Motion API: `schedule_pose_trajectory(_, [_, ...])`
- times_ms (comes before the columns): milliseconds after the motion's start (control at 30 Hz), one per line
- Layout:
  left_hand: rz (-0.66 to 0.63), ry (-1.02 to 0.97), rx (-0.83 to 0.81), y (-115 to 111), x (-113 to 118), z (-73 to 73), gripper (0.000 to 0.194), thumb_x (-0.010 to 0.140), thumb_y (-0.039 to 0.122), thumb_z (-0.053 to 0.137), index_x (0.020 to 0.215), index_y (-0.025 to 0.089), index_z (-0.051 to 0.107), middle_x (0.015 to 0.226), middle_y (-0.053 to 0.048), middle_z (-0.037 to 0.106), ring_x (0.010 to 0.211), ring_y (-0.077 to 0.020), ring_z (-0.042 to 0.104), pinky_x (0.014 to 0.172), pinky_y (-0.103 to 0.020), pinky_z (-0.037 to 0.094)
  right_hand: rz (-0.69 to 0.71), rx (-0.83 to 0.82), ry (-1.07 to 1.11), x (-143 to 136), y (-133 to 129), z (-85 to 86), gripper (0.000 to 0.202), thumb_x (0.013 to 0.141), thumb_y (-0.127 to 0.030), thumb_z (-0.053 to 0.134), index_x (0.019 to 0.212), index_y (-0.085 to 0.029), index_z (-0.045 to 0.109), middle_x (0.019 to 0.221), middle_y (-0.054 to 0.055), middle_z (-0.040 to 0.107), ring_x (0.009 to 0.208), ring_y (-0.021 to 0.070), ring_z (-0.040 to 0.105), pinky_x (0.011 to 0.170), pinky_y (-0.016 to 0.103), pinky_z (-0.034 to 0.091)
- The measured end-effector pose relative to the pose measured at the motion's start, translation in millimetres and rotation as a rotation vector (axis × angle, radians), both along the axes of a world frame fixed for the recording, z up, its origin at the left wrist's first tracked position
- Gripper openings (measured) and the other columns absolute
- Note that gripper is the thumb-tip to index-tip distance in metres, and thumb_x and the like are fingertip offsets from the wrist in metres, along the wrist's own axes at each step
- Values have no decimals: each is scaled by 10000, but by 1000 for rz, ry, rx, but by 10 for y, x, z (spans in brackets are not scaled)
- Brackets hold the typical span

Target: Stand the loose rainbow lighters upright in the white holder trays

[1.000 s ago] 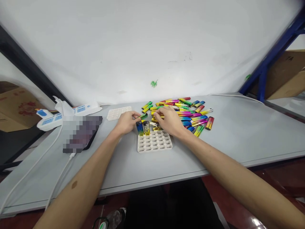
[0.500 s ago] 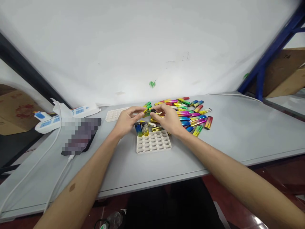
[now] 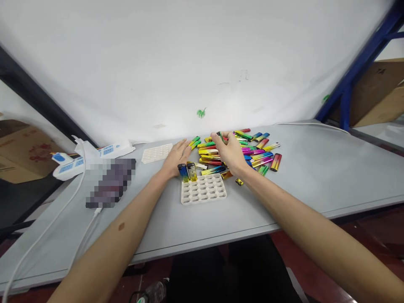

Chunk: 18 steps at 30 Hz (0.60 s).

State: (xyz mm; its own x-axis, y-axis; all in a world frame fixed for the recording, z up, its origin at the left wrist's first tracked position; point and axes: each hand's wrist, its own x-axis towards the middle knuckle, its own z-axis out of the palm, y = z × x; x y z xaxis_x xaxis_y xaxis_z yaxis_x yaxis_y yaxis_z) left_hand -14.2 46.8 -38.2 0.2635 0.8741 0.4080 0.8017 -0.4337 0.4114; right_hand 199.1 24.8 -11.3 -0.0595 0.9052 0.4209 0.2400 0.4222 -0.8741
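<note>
My left hand [image 3: 176, 159] lies open on the table with its fingers stretched out, beside a couple of green-and-yellow lighters [image 3: 195, 142]. My right hand [image 3: 231, 152] is raised over a pile of shiny multicoloured lighters [image 3: 212, 161], its thumb and fingers closed on a lighter [image 3: 220, 136] that shows only a small dark green part. Between my forearms sits a white tray [image 3: 203, 189] with rows of oval holes. Two lighters stand upright in its far left corner: a blue one [image 3: 183, 173] and a clear yellow one [image 3: 192, 172].
A second white tray [image 3: 157, 153] lies at the back left. Further left are a blurred-out phone [image 3: 110, 183] on a charging cable and a white power strip [image 3: 118, 148]. A red-and-yellow lighter [image 3: 276, 162] lies at the pile's right. The white wall [image 3: 176, 75] rises behind the table.
My left hand has lowered onto the table and flattened. My right hand has moved slightly right and up, away from the left. The two lighters in the tray stay put.
</note>
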Motion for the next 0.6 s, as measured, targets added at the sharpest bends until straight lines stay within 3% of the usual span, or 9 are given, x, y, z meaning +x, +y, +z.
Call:
schedule_pose_trajectory(67, [-76,13,-39,50,5,-15,531,1004,412,245,1447,206,452,1552,-63,417,1473,-212,295,1221,-442,214,-79,25,28,1,-15,12,484,913,-665,431,1016,-206,546,728,7,556,664,158,528,617,286,423])
schedule_pose_trajectory(167, [-137,44,-121,44,21,1,505,991,412,294,1390,203,523,1534,-83,440,1459,-232,324,1215,-441,217,-19,34,58,-10,-67,52,484,946,-655,361,1000,-223,572,699,-4,522,660,154,524,618,276,404])
schedule_pose_trajectory(267, [-64,37,-131,-23,42,51,519,998,443,257,1210,185,654,1401,-118,552,1345,-276,453,1167,-446,293,35,-15,102,-25,-111,89,574,923,-727,296,922,-235,591,615,-26,449,572,140,465,563,267,364])
schedule_pose_trajectory(400, [-9,60,-49,-68,33,76,531,1000,462,249,1118,178,683,1197,-123,615,1190,-299,511,1081,-478,368,109,-198,160,-40,-114,109,663,882,-792,252,619,-229,483,495,-35,356,460,123,350,487,276,303])
schedule_pose_trajectory(600, [-39,80,-114,75,-9,-46,564,983,535,274,1375,227,538,1498,-91,447,1422,-293,321,1188,-462,215,213,-285,199,-47,-104,114,578,943,-643,302,519,-255,351,419,-45,256,392,120,289,432,268,260])
